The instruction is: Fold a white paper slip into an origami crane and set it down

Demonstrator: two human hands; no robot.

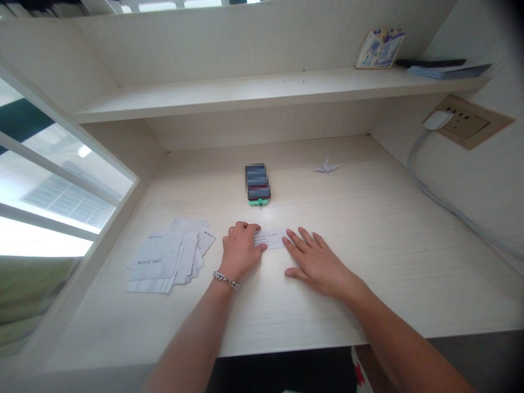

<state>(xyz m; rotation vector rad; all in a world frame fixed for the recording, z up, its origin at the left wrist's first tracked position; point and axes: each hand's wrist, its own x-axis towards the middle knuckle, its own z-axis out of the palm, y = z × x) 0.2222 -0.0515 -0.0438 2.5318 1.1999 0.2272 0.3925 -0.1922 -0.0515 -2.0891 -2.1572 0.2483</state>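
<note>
A small strip of white paper with printed lines lies flat on the pale desk, between my two hands. My left hand, with a chain bracelet at its wrist, has thumb and fingertips on the strip's left end. Its fingers are bent, thumb apart from them. My right hand lies flat with fingers spread, its fingertips touching the strip's right end. Beyond the strip stands a phone-like device, its screen blurred, with a green edge at the near side. A folded paper crane sits farther back on the right.
A loose pile of printed paper sheets lies left of my left hand. A shelf runs above the desk's back, with a small packet on it. A grey cable hangs from the wall socket along the right side.
</note>
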